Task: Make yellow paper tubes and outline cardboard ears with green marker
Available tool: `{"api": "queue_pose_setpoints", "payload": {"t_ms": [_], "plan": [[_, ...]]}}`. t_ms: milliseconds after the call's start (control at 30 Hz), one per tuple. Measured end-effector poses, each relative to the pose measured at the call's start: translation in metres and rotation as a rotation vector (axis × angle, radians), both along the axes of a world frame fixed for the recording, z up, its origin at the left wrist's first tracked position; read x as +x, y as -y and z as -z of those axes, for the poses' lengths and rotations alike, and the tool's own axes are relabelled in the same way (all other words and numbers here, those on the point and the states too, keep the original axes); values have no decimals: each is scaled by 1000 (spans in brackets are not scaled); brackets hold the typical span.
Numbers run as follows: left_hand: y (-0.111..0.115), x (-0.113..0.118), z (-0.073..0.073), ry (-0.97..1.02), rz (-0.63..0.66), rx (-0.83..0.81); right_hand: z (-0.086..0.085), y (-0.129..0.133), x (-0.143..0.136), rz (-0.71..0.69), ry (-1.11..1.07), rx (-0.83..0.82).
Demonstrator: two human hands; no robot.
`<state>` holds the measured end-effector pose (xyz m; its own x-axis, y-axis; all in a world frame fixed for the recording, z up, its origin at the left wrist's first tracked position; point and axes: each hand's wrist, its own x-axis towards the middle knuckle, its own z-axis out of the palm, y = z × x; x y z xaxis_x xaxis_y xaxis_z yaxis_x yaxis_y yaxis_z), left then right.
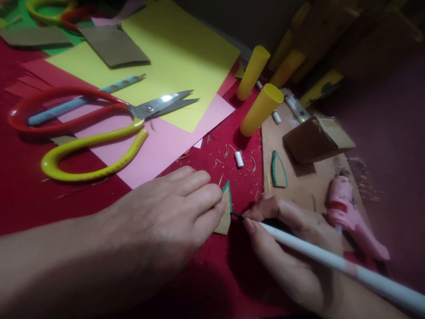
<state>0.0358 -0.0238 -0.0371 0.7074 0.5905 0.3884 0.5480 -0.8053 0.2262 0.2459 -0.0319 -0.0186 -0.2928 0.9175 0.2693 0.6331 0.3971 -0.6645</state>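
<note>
Right grip (299,263), red surface (26,195), dim room (388,93)

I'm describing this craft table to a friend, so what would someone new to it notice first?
Probably the big scissors with one red and one yellow handle, lying over the colored paper at left. Next, the two upright yellow tubes beyond the hands, and the pink glue gun at far right. Front and center, the right hand holds a white-handled brush to a small green-edged cardboard piece.
</note>
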Motion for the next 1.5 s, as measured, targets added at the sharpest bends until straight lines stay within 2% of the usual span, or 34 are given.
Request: {"api": "queue_pose_setpoints", "payload": {"t_ms": [100,233,367,467,567,733,1167,1500], "plan": [[5,0,6,46,-60,-16,2,1,-1,-18,4,2],[7,1,10,42,-70,-24,-3,0,-1,-20,4,3],[2,0,5,18,-50,-18,-9,-4,-1,-90,78,3],[-2,0,-1,-25,11,-2,-11,-4,-1,-109,77,26],[-4,-1,-4,-37,48,2,-10,-3,2,-151,71,-23],[-4,-1,-3,-21,56,3,-8,-1,11,-157,91,-121],[-4,0,-6,-31,43,9,-5,1,21,-128,141,-101],[-3,0,-3,-11,53,5,-7,1,16,-182,88,-149]]}}
